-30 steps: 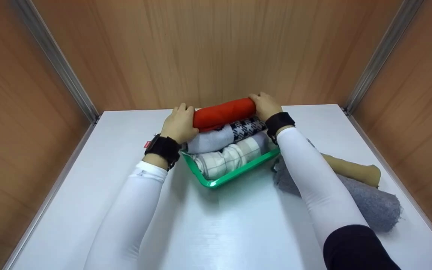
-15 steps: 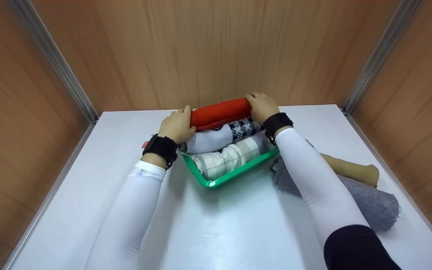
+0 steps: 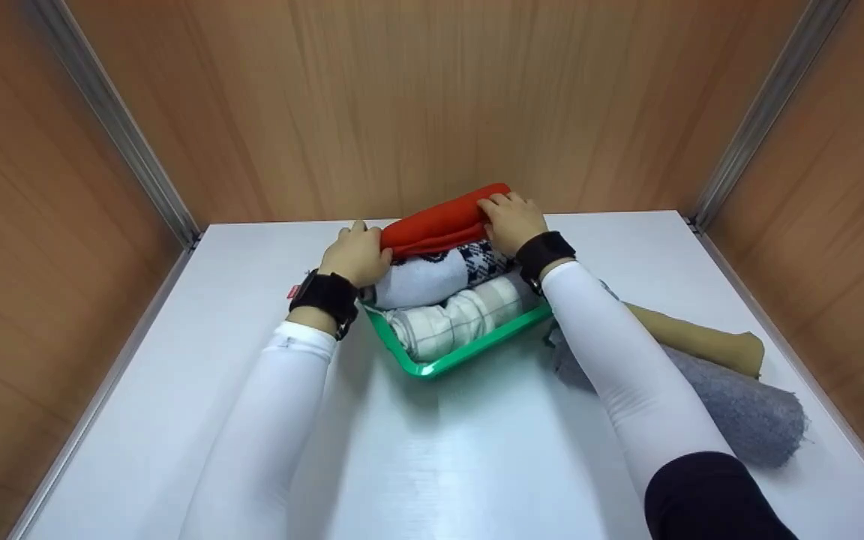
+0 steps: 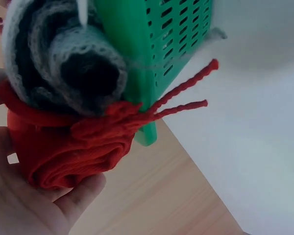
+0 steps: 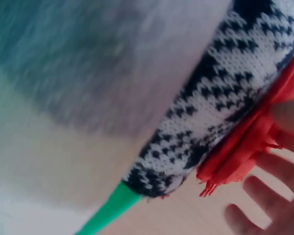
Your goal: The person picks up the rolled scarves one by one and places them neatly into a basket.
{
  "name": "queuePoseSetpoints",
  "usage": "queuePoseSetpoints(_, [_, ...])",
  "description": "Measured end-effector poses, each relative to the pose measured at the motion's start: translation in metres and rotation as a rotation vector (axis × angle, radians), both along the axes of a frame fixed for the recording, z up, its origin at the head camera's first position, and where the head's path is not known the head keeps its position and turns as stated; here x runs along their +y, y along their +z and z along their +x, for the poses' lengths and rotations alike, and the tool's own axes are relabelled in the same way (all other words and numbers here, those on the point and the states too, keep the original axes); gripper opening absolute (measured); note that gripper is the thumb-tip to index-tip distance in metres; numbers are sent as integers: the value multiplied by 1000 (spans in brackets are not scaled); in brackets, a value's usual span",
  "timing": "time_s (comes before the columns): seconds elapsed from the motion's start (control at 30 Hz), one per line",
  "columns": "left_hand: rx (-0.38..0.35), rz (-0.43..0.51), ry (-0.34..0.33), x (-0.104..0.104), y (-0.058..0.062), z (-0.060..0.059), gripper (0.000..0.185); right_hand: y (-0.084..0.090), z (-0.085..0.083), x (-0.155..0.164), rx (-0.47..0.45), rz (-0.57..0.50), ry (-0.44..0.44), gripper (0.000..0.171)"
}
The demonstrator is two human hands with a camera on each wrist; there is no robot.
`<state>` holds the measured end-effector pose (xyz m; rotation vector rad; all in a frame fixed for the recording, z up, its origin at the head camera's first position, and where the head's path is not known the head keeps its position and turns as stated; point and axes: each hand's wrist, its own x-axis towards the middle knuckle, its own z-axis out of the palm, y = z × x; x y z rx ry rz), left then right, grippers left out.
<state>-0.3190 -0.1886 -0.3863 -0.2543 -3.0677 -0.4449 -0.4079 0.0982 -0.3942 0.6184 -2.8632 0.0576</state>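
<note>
Near the far edge of the desk point(image 3: 169, 360), the left grip point(image 3: 355, 256) curls round one end of the rolled red scarf point(image 3: 436, 221), its stray tassels point(image 4: 186, 85) best tucked in; held along the back of the green basket point(image 3: 469, 350), it wants levelling, the right grip point(image 3: 514, 223) pinching near its other end

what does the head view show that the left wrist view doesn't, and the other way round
Only head: the khaki rolled cloth and the fuzzy grey rolled cloth, right of the green plastic basket.

Only left wrist: the basket's slotted side wall and the coiled end of the red rolled cloth.

Both: basket, red roll, black-and-white knitted roll, and the left hand holding the red roll.
</note>
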Motion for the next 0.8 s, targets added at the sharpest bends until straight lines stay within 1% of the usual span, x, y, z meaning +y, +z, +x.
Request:
queuePoseSetpoints(0.13, [-38, -3, -1, 1, 1, 2, 53, 3, 6, -1, -86, -5, 8, 51])
queuePoseSetpoints(0.27, [-86, -13, -9, 2, 4, 2, 56, 10, 11, -2, -122, 1, 9, 52])
queuePoseSetpoints(0.37, [-107, -15, -23, 2, 6, 0, 58, 12, 12, -2, -150, 14, 1, 54])
queuePoseSetpoints(0.53, [-81, 5, -43, 0, 7, -3, 57, 15, 12, 1, -180, 9, -13, 56])
queuePoseSetpoints(0.7, [-64, 17, -56, -5, 7, -6, 59, 19, 13, 5, -155, 6, -10, 56])
queuePoseSetpoints(0.8, [-63, 25, -61, -8, 7, -8, 57, 22, 14, 7, -140, 8, -5, 55])
